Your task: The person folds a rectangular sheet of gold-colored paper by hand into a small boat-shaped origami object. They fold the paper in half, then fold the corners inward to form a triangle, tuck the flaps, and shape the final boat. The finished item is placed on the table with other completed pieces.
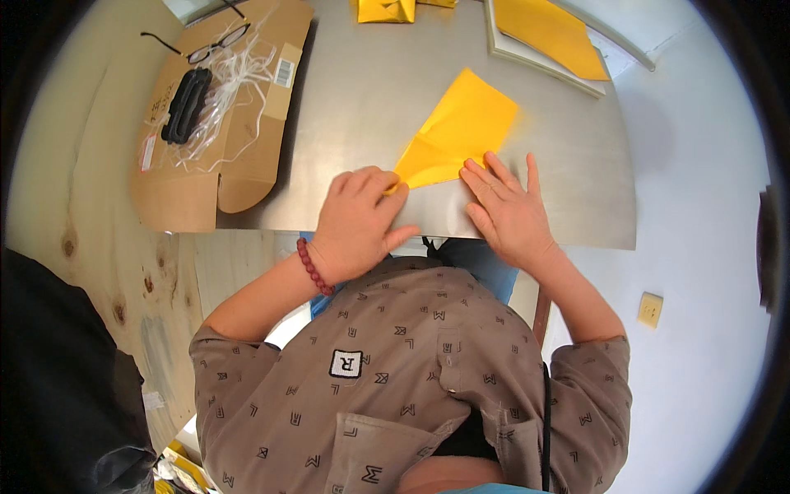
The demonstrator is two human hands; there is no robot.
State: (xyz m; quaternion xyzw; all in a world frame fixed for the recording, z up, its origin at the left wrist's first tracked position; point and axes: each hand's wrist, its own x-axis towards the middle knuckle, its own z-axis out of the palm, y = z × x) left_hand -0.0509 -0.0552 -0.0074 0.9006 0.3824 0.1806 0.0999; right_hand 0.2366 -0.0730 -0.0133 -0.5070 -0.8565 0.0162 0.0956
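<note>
A sheet of shiny gold paper [467, 123], with creases near its lower end, lies slanted on the metal table [354, 90] close to the front edge. At its lower left corner my left hand [358, 218] has its fingers curled onto the paper, with the thumb held apart. My right hand [512, 207] rests on the paper's lower right edge. Its fingers are stretched out and spread, some fingertips touching the paper. What lies beneath the left fingers is hidden.
At left, a flattened cardboard box [247, 169] holds eyeglasses [199, 56], tangled white strings [239, 74] and a black oblong object [188, 105]. A folded gold piece [385, 10] sits at the far edge. Gold sheets [553, 34] top a white stack [568, 80] at far right.
</note>
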